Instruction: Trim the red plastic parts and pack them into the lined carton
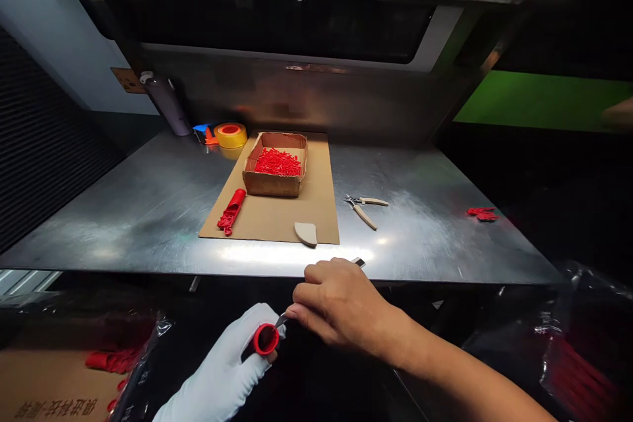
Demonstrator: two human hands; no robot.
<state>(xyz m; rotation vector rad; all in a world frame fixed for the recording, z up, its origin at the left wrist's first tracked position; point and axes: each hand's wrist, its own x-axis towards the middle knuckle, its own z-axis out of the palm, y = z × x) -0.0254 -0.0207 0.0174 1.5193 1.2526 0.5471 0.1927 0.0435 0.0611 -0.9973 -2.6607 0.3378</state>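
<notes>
Below the table's front edge, my left hand (230, 362), in a white glove, is wrapped round a red cylindrical part (266, 339) whose round open end faces up toward me. My bare right hand (341, 303) grips a slim metal blade tool (281, 320). The blade's tip touches the rim of the red part, and the tool's back end sticks out above my knuckles. Most of the red part's body is hidden by the glove.
A metal table (420, 250) bears a cardboard sheet (319, 211), a box of small red pieces (271, 184), a red part (231, 211), a beige piece (306, 233), pliers (364, 210), yellow tape (230, 136), a bottle (169, 104) and red scraps (482, 213). Lined boxes flank my hands.
</notes>
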